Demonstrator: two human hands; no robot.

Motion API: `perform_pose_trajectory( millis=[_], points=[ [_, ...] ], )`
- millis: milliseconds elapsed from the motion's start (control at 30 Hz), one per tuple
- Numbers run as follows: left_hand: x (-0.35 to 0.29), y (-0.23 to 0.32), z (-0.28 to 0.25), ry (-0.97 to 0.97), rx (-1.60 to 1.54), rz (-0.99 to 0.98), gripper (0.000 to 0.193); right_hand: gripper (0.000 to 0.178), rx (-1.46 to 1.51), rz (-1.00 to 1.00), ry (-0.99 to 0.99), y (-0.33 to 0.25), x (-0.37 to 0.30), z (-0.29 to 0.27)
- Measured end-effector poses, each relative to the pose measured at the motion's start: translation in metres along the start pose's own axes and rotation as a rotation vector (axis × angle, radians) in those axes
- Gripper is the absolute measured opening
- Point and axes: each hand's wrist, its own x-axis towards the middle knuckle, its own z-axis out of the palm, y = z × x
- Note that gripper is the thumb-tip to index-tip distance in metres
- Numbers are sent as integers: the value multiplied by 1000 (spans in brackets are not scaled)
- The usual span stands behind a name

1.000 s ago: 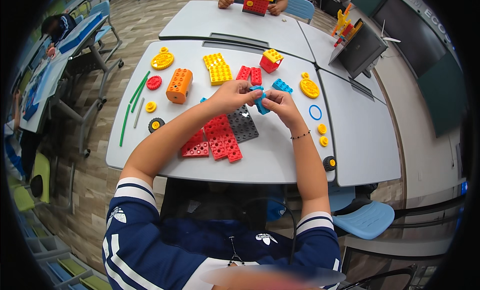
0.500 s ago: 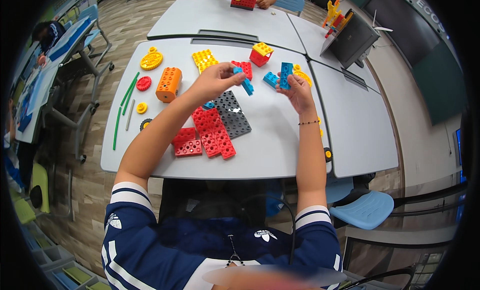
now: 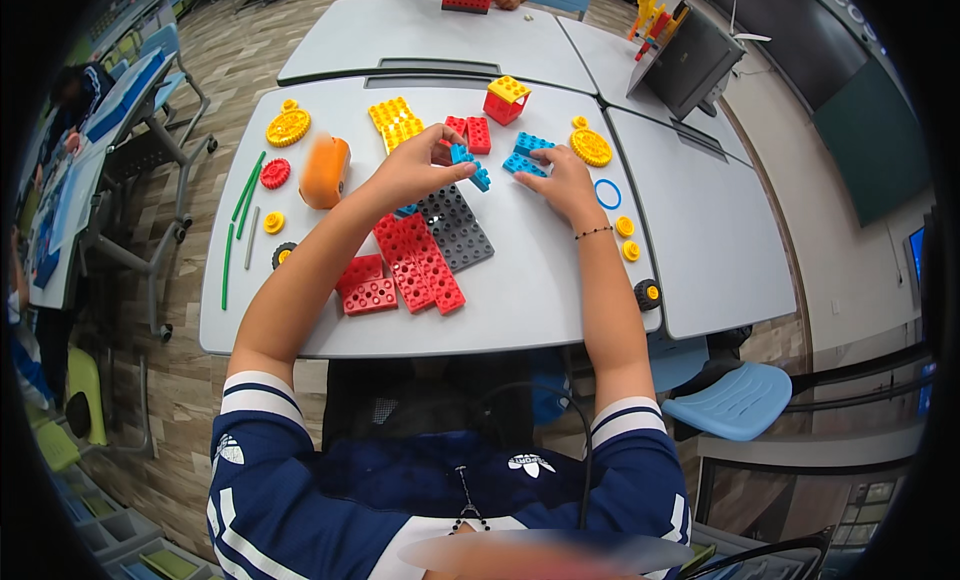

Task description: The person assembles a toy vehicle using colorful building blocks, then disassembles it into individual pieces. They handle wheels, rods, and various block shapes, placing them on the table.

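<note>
My left hand, raised over the grey studded plate, pinches a blue building brick, tilted between thumb and fingers. To the right, my right hand is low at the tabletop, thumb and fingers closed around another blue building brick. Right behind that one lies a similar blue brick. Red studded bricks lie side by side in front of the grey plate, with more red bricks to their left. A bit of blue shows at the plate's left edge, partly hidden by my left forearm.
Yellow bricks, red bricks and a red-and-yellow block house stand farther back. An orange block, yellow gear and green rods are left. A yellow gear, blue ring and wheel are right.
My right hand has come down and left with its blue brick, from raised to beside the other blue brick on the table. My left hand still holds its brick, slightly shifted.
</note>
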Motion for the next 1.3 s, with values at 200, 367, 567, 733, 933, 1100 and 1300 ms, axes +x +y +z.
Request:
perform_pose_trajectory(
  millis=[200, 367, 567, 733, 933, 1100, 1300],
  points=[
    [-1, -6, 6, -16, 44, 40, 44, 47, 691, -147, -239, -27, -7, -6],
    [-4, -4, 11, -65, 50, 65, 50, 42, 610, -179, -233, -41, -13, 4],
    [-9, 12, 3, 79, 461, 8, 59, 43, 232, -5, -270, -19, -4, -4],
    [-6, 17, -22, 236, 569, 96, 51, 45, 18, 102, -237, -8, -1, -2],
    [-5, 18, -37, 333, 684, 98, 42, 41, 85, 61, -130, 4, 1, 4],
    [-12, 26, -36, 345, 778, 109, 38, 43, 90, 46, -115, 9, 1, 3],
    [-33, 54, -16, 61, 794, 164, 30, 37, 163, 1, -23, 16, 4, 3]
  ],
)
